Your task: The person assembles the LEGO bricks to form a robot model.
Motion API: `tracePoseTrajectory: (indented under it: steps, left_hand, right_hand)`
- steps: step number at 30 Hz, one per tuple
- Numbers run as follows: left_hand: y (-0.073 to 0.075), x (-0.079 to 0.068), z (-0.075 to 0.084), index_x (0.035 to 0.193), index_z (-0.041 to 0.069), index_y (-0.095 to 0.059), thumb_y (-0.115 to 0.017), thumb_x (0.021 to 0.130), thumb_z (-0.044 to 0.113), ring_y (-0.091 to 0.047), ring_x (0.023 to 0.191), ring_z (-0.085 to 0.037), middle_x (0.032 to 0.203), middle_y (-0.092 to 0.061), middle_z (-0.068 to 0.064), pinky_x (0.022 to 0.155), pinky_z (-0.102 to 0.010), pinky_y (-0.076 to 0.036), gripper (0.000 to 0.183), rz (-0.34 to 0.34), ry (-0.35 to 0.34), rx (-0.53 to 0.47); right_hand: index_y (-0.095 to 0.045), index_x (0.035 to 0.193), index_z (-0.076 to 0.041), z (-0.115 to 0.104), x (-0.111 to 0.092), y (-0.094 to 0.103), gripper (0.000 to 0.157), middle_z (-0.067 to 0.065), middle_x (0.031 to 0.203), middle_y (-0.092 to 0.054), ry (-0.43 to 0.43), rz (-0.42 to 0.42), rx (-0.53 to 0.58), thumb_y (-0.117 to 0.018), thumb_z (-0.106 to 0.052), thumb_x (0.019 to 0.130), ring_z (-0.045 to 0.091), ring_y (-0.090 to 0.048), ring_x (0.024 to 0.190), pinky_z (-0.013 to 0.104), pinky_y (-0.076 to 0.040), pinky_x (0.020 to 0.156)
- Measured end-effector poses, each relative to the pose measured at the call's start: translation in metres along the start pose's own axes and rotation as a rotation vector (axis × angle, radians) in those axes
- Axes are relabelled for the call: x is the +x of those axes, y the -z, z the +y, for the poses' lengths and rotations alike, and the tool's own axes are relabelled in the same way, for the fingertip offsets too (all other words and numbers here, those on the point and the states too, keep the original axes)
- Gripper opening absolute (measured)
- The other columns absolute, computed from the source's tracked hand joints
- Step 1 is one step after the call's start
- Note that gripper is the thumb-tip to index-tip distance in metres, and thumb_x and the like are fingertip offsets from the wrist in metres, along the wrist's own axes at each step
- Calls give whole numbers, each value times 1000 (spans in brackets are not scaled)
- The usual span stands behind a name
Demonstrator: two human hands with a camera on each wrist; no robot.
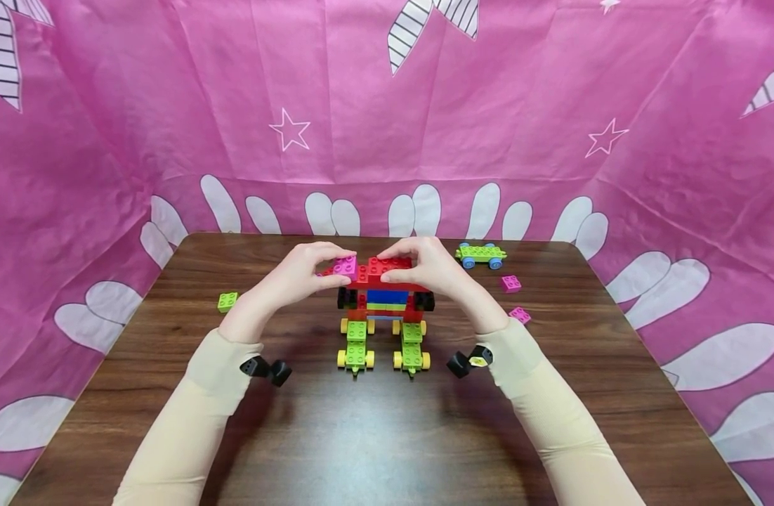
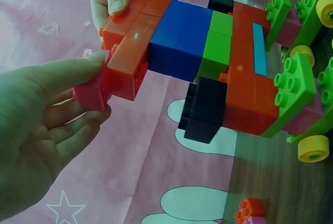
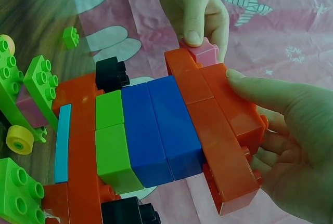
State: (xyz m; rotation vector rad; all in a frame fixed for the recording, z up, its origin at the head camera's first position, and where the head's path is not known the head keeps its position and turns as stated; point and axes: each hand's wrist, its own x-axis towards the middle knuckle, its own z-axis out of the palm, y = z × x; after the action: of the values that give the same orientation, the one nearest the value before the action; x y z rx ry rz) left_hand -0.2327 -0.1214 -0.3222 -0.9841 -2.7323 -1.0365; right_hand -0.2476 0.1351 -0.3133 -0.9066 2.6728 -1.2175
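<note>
A tall building-block figure (image 2: 179, 39) stands mid-table: blue bricks (image 1: 387, 297) and lime bricks (image 2: 216, 52) between red layers, black bricks (image 2: 205, 109) at both sides. Lime wheeled bases (image 1: 357, 348) with yellow wheels lie under it. My left hand (image 1: 292, 275) pinches a pink brick (image 1: 345, 266) between thumb and fingers, at the left end of the red top layer (image 3: 213, 125). With thumb and fingers, my right hand (image 1: 434, 266) grips a red brick (image 3: 234, 104) on the right half of that layer. The pink brick's underside is hidden.
On the wooden table (image 1: 374, 436), a lime car base (image 1: 482, 254) with blue wheels stands back right. Two pink bricks, one nearer the back (image 1: 510, 283), lie right of the figure. A lime brick (image 1: 227, 302) lies at the left. Pink cloth (image 1: 374, 140) hangs behind.
</note>
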Motion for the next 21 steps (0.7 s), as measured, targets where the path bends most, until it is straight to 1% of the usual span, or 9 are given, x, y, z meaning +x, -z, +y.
tracePoseTrajectory:
  steps: [6, 9, 12, 16, 21]
  left_hand:
    - [4, 4, 4, 125, 4, -64, -75, 84, 20, -60, 102, -22, 117, -67, -11, 86, -38, -53, 45, -47, 5, 31]
    - [6, 6, 6, 124, 3, -64, -75, 84, 19, -60, 99, -24, 116, -67, -12, 85, -38, -53, 45, -67, 7, 52]
    - [7, 8, 8, 124, 3, -64, -75, 84, 19, -60, 98, -25, 115, -67, -12, 85, -38, -52, 45, -90, 16, 71]
    - [9, 10, 10, 125, 3, -64, -76, 84, 20, -60, 98, -24, 115, -67, -12, 87, -38, -52, 45, -115, 31, 90]
    - [10, 10, 12, 125, 4, -64, -75, 84, 21, -60, 99, -24, 116, -66, -12, 89, -39, -52, 46, -137, 45, 94]
  right_hand:
    - [-74, 110, -11, 0, 0, 0, 32, 3, 105, -72, -6, -2, 12, -79, -24, 81, 16, -60, 93, 33, -54, 76]
    - [-74, 110, -11, 1, 0, 0, 32, 2, 105, -72, -9, -3, 16, -79, -24, 81, 16, -60, 93, 33, -54, 76]
    - [-74, 110, -11, 1, 0, 1, 32, 3, 105, -72, -7, -2, 15, -79, -24, 81, 16, -59, 92, 33, -54, 75]
    - [-74, 110, -10, 1, 0, 1, 32, 3, 105, -72, -1, -4, 11, -79, -23, 81, 17, -59, 92, 33, -54, 75]
    - [-74, 110, -10, 1, 0, 0, 33, 3, 106, -72, -5, -8, 12, -79, -24, 81, 17, -59, 94, 33, -54, 76]
